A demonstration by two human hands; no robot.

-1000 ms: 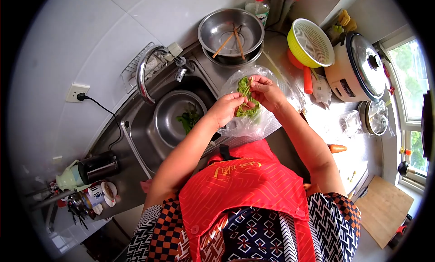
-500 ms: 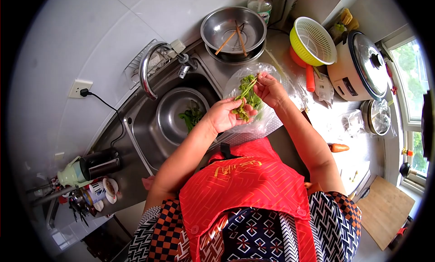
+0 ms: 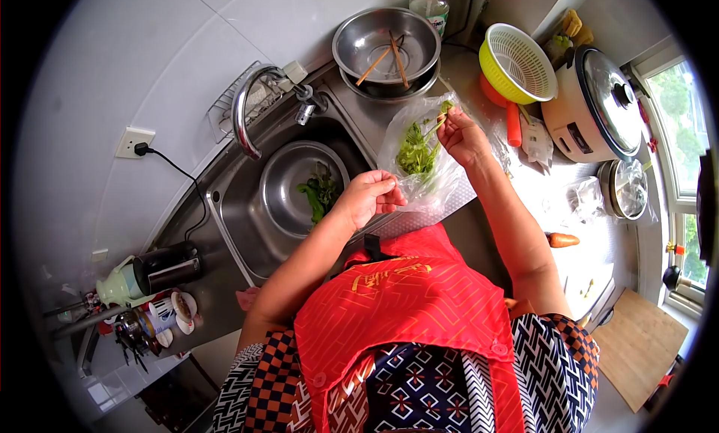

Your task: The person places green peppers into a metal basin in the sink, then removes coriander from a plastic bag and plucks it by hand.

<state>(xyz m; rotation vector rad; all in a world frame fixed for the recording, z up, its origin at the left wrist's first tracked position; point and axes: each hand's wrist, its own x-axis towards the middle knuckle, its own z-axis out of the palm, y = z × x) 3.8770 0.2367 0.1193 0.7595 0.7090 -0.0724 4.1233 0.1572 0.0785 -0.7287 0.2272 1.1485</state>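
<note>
A clear plastic bag [image 3: 434, 197] lies on the counter beside the sink, with leafy green herbs [image 3: 418, 150] inside it. My left hand [image 3: 368, 199] is at the bag's near left edge, its fingers curled and pinching the plastic. Over the bag's right side, my right hand [image 3: 464, 139] is closed on a thin-stemmed green sprig [image 3: 445, 108], whose leaves show by the fingertips. To the left, a steel basin [image 3: 278, 180] stands in the sink and holds dark green leaves [image 3: 320, 192].
A faucet [image 3: 241, 107] arches over the sink [image 3: 232, 235]. Behind the bag, chopsticks [image 3: 398, 62] rest in a steel bowl [image 3: 352, 51]. On the right are a yellow-green colander [image 3: 498, 77], a rice cooker [image 3: 569, 126], a carrot [image 3: 563, 240] and a cutting board [image 3: 640, 347].
My hands have moved apart: the left went down and left to the bag's edge, the right slightly right. The greens held between them now lie in the bag, apart from the right hand's sprig.
</note>
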